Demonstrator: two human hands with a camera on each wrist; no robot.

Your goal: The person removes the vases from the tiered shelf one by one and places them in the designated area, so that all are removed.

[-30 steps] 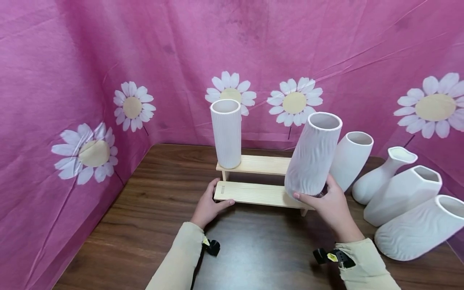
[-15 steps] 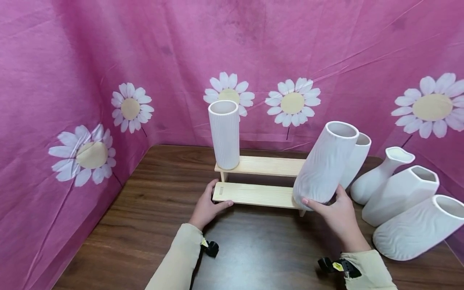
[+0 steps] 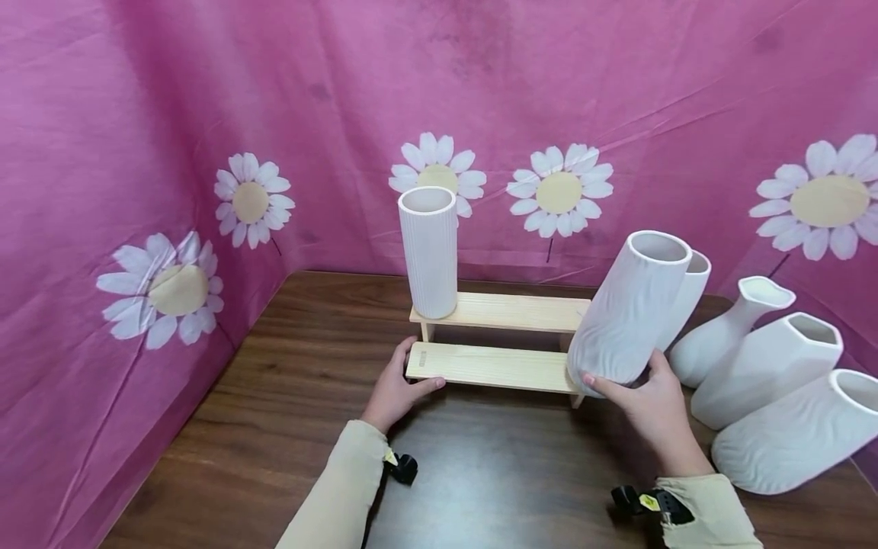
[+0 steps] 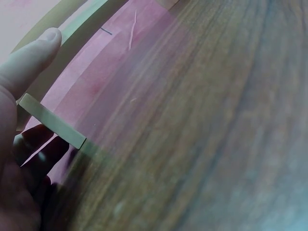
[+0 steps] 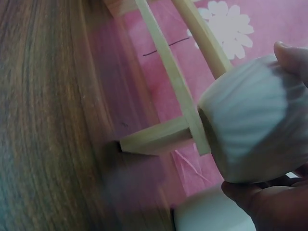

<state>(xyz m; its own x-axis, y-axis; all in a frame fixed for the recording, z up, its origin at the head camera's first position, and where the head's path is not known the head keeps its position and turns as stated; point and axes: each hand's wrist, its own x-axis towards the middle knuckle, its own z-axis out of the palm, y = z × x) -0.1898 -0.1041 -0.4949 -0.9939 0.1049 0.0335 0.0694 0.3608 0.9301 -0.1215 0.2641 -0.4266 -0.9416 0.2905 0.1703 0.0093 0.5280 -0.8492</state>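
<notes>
A two-tier light wood display stand point(image 3: 504, 367) stands on the table. My left hand point(image 3: 394, 393) holds the left end of its lower shelf, thumb along the front edge and fingers round the end; the left wrist view shows the fingers beside the stand's leg point(image 4: 53, 120). My right hand point(image 3: 652, 408) grips a white vase with a wavy surface point(image 3: 620, 313) low on its body. That vase leans right, its base over the right end of the lower shelf; in the right wrist view the vase base point(image 5: 255, 120) is right at the shelf's end. A white ribbed vase point(image 3: 429, 255) stands upright on the upper shelf's left end.
Behind the held vase is a smooth white vase point(image 3: 689, 293), partly hidden. To the right are a slim-necked vase point(image 3: 713, 343), a faceted vase point(image 3: 754, 377) and another wavy vase point(image 3: 775, 442), all white. A pink curtain with daisies point(image 3: 329, 114) closes off the table's back.
My right hand has moved the wavy vase rightward and slightly down along the lower shelf, tilting it further right. My left hand has stayed on the stand.
</notes>
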